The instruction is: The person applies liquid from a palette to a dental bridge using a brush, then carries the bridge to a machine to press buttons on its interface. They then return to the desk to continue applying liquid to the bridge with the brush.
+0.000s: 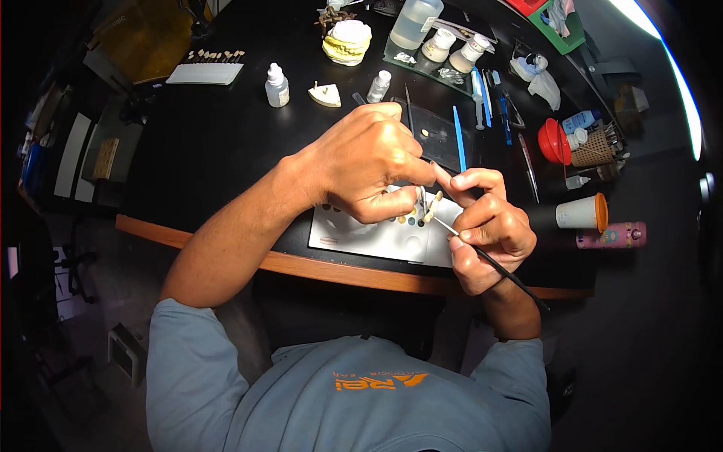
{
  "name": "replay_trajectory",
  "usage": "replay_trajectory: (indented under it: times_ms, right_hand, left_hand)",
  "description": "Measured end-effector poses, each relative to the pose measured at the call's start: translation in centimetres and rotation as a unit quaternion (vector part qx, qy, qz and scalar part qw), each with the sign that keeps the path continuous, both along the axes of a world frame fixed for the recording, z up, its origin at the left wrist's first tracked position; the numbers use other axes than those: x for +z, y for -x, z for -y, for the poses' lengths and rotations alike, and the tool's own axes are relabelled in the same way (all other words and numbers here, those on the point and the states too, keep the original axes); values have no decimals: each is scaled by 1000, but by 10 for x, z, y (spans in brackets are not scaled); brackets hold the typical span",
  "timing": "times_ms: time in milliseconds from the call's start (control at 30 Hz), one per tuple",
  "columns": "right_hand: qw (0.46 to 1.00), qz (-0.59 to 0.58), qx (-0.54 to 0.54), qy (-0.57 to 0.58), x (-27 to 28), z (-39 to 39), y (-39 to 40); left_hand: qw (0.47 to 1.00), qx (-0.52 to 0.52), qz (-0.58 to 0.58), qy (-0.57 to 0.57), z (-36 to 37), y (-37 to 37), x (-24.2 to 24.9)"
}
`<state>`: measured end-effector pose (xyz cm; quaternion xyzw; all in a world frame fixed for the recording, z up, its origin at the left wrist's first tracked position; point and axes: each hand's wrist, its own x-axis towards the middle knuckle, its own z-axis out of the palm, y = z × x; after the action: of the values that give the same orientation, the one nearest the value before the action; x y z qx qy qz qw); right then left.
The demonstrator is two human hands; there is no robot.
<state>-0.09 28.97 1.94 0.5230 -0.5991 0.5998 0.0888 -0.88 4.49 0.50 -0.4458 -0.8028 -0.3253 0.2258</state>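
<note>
While left fingers point(410, 177) pinch the tooth point(432, 207), the brush point(482, 256) touches it.

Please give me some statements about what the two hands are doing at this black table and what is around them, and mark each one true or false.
1. The right hand holds a thin brush with a dark handle. True.
2. The left hand rests flat on the table. False: it is raised over the white mixing palette, its grip pinching a small tooth-coloured piece on a holder.
3. The brush tip points toward that small piece. True.
4. A yellowish dental cast lies on the palette. False: it stands far back on the table.
5. A white cup with an orange rim lies right of the hands. True.
</note>
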Motion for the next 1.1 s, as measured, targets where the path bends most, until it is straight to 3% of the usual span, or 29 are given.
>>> replay_trajectory:
  times_ms: [533, 1100]
  right_hand:
    - [999, 22, -3, 31, -3, -1, -3]
    - [999, -27, -8, 24, -1, 0, -6]
  left_hand:
    - [999, 14, 24, 17, 1, -3, 5]
    - [991, -28, 95, -86, -3, -1, 2]
